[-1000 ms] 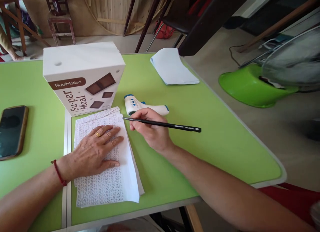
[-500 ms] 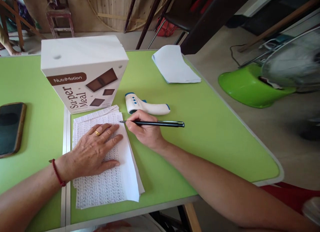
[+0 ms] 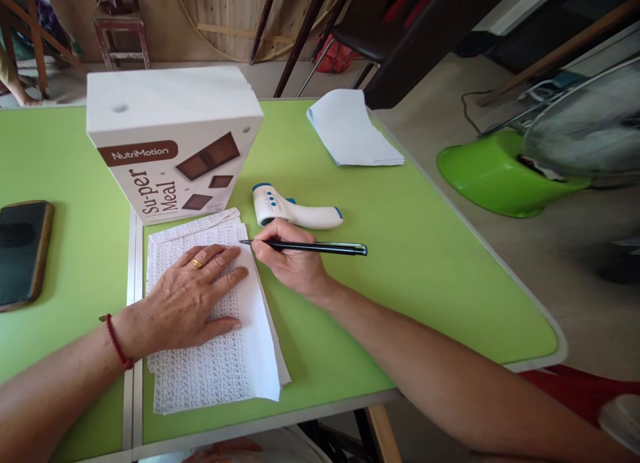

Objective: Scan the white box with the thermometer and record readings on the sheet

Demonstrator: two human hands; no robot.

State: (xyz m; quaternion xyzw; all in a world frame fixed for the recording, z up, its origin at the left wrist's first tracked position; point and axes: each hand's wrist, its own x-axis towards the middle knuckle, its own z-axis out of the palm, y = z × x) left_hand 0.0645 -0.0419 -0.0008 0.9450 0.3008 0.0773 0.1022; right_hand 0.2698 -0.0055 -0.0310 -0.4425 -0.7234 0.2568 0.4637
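Observation:
My left hand (image 3: 195, 296) lies flat with fingers spread on a sheet of paper (image 3: 200, 383) densely covered in handwriting. More sheets lie beneath that one, their edges showing at the top and right. In my right hand (image 3: 293, 260) is a black pen (image 3: 330, 248), gripped between thumb and fingers, its tip at the sheet's upper right part, beside a blank strip. Just beyond the right hand rests a white and blue infrared thermometer (image 3: 300, 212). A white NutriMotion box (image 3: 175, 103) stands upright behind the papers.
A phone (image 3: 23, 253) lies at the left of the green table (image 3: 410, 276). Blank folded sheets (image 3: 350, 130) sit near its far right edge. Past that edge are a green plastic stool (image 3: 495, 173) and a fan (image 3: 590, 130). Part of another person (image 3: 17, 83) shows at far left.
The view has shifted slightly, so the table things appear a little to the right. Both hands keep nearly the same place, and the pen stays in my right hand.

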